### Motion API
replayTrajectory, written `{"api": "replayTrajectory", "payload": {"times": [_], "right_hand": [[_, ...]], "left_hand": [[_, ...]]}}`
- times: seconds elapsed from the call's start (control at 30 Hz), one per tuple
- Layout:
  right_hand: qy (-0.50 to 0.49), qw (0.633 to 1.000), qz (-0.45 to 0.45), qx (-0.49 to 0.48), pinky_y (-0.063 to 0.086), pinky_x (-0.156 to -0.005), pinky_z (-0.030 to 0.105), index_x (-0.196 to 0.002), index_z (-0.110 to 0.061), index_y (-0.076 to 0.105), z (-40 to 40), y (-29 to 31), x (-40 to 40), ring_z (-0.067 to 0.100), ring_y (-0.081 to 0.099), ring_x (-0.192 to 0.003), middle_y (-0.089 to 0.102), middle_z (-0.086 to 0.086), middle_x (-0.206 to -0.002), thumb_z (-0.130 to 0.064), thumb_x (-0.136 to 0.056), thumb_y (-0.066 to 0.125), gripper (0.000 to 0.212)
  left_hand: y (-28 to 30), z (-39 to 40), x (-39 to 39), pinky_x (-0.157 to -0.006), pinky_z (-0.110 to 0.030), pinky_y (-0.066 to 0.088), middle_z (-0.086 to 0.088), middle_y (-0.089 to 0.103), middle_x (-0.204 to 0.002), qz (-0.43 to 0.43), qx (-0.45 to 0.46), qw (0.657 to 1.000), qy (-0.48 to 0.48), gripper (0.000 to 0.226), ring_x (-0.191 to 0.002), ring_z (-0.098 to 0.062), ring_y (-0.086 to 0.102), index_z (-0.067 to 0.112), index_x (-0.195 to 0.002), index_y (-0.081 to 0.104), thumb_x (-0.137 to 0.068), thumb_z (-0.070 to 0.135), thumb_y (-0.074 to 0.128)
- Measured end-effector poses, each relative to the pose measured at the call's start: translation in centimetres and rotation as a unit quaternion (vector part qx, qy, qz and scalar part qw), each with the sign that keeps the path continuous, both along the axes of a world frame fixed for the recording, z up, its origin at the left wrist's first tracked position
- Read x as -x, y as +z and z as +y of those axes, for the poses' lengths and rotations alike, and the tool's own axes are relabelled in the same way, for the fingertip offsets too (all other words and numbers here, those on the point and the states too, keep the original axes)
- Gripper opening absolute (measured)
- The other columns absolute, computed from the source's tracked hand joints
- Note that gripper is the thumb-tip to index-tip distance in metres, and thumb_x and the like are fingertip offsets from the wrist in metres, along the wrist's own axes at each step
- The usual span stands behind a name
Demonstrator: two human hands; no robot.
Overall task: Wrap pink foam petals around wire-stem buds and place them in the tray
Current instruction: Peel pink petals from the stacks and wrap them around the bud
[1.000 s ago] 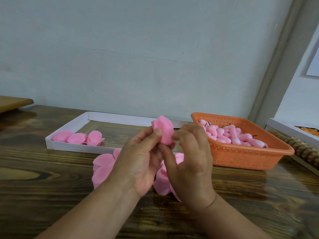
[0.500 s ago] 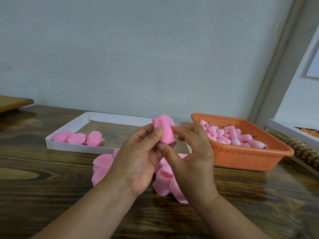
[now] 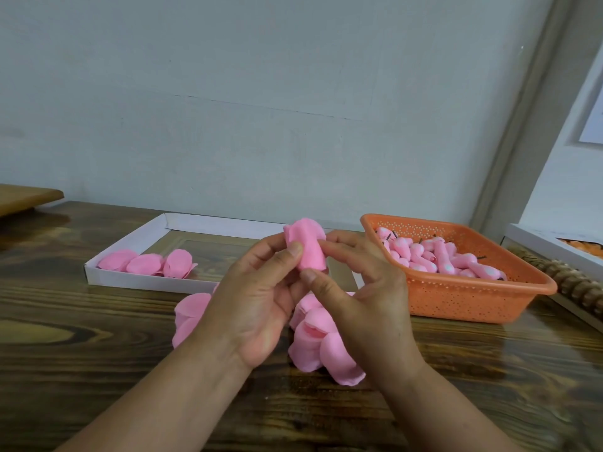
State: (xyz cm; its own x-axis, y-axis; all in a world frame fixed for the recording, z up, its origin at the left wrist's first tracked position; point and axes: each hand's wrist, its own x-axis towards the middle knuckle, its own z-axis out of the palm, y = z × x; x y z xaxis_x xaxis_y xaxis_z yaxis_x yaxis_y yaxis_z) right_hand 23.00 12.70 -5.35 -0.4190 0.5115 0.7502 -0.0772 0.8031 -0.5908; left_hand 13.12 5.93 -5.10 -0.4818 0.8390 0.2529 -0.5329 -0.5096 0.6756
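Observation:
A pink petal-wrapped bud (image 3: 308, 247) is held upright above the table between both hands. My left hand (image 3: 257, 301) pinches it with thumb and fingers on its left side. My right hand (image 3: 362, 298) pinches its lower end with the thumb, index finger along its right side. Its wire stem is hidden. A pile of loose pink foam petals (image 3: 321, 344) lies on the table under my hands, with more petals (image 3: 189, 313) to the left. The white tray (image 3: 130, 278) behind holds three wrapped pink buds (image 3: 146, 262) at its left end.
An orange perforated basket (image 3: 463, 298) at the right holds several unwrapped pink buds with dark wire stems (image 3: 434, 256). A white box edge (image 3: 538, 238) and a wooden beaded item (image 3: 574, 285) sit at far right. A wooden board (image 3: 26, 197) is at far left.
My right hand has opened out and slid lower on the bud, its thumb now at the base. The bud has turned slightly and stands more upright.

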Motion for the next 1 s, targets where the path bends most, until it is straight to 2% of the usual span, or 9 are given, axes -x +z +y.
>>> {"api": "replayTrajectory", "payload": {"times": [0.13,0.2,0.3,0.37,0.47,0.57,0.73,0.9,1.0], "right_hand": [[-0.019,0.999,0.037,-0.020,0.040,-0.088,0.013,-0.095,-0.003,0.071,-0.3,-0.4,0.2,0.021,0.060,-0.096,0.064,0.007,-0.097,-0.009,-0.072,0.076,0.024],[-0.046,0.997,0.051,-0.045,0.039,-0.089,0.013,-0.092,-0.003,0.070,-0.5,-0.6,0.3,0.021,0.060,-0.090,0.065,0.006,-0.091,-0.014,-0.071,0.072,0.023],[-0.097,0.989,0.055,-0.097,0.043,-0.091,0.026,-0.089,-0.002,0.070,-0.5,-0.8,0.5,0.024,0.062,-0.086,0.067,0.006,-0.088,-0.017,-0.073,0.070,0.022],[-0.129,0.979,0.065,-0.146,0.041,-0.092,0.026,-0.088,-0.002,0.069,-0.5,-1.0,0.6,0.025,0.063,-0.080,0.067,0.004,-0.084,-0.021,-0.077,0.067,0.022],[-0.139,0.976,0.086,-0.147,0.049,-0.079,0.038,-0.092,-0.004,0.064,-0.7,-1.0,0.8,0.020,0.060,-0.077,0.056,-0.007,-0.082,-0.022,-0.075,0.069,0.025],[-0.152,0.966,0.105,-0.180,0.047,-0.068,0.041,-0.084,-0.003,0.062,-0.6,-1.0,0.9,0.014,0.052,-0.078,0.049,-0.008,-0.083,-0.019,-0.075,0.068,0.020],[-0.142,0.971,0.106,-0.163,0.050,-0.063,0.048,-0.084,-0.003,0.069,-0.6,-1.2,1.0,0.018,0.057,-0.071,0.060,0.002,-0.078,-0.010,-0.070,0.074,0.016],[-0.120,0.982,0.087,-0.116,0.051,-0.069,0.047,-0.090,-0.003,0.071,-0.7,-1.0,1.0,0.022,0.059,-0.074,0.057,0.001,-0.083,-0.010,-0.071,0.072,0.020],[-0.083,0.990,0.076,-0.081,0.044,-0.085,0.019,-0.093,-0.003,0.071,-0.7,-0.9,1.0,0.017,0.057,-0.083,0.058,0.004,-0.089,-0.008,-0.073,0.070,0.021]], "left_hand": [[0.0,-0.1,-0.1,-0.064,-0.024,0.058,-0.011,0.074,-0.084,0.018,-0.003,1.000,-0.001,0.018,-0.075,-0.018,0.071,0.010,-0.079,0.076,-0.070,0.011,0.061],[0.1,-0.2,-0.3,-0.064,-0.023,0.057,-0.010,0.074,-0.080,0.031,-0.008,0.999,-0.003,0.019,-0.072,-0.017,0.072,0.013,-0.076,0.077,-0.072,0.012,0.059],[0.1,-0.2,-0.5,-0.060,-0.022,0.057,-0.011,0.073,-0.076,0.024,-0.011,1.000,0.002,0.019,-0.069,-0.020,0.072,0.005,-0.087,0.069,-0.071,0.010,0.059],[0.0,-0.2,-0.5,-0.059,-0.022,0.057,-0.012,0.073,-0.076,0.019,-0.007,1.000,0.009,0.021,-0.069,-0.021,0.072,0.004,-0.091,0.064,-0.071,0.009,0.059],[0.0,-0.1,-0.4,-0.063,-0.024,0.058,-0.014,0.073,-0.081,0.005,0.009,1.000,0.019,0.024,-0.071,-0.021,0.071,0.004,-0.093,0.064,-0.070,0.010,0.060],[0.0,0.0,-0.3,-0.059,-0.025,0.057,-0.014,0.071,-0.079,-0.029,0.009,0.999,0.018,0.025,-0.070,-0.021,0.069,0.005,-0.092,0.064,-0.067,0.010,0.062],[-0.2,0.2,-0.3,-0.063,-0.025,0.058,-0.014,0.072,-0.084,-0.055,-0.011,0.998,0.002,0.033,-0.075,-0.021,0.071,0.006,-0.098,0.061,-0.066,0.011,0.063],[-0.4,0.2,-0.3,-0.066,-0.025,0.058,-0.014,0.071,-0.089,-0.037,-0.014,0.999,0.010,0.034,-0.080,-0.022,0.070,0.006,-0.103,0.060,-0.069,0.011,0.062],[-0.4,0.1,-0.3,-0.063,-0.024,0.057,-0.013,0.071,-0.088,-0.019,-0.015,1.000,0.010,0.030,-0.077,-0.021,0.069,0.008,-0.099,0.061,-0.070,0.012,0.062]]}}
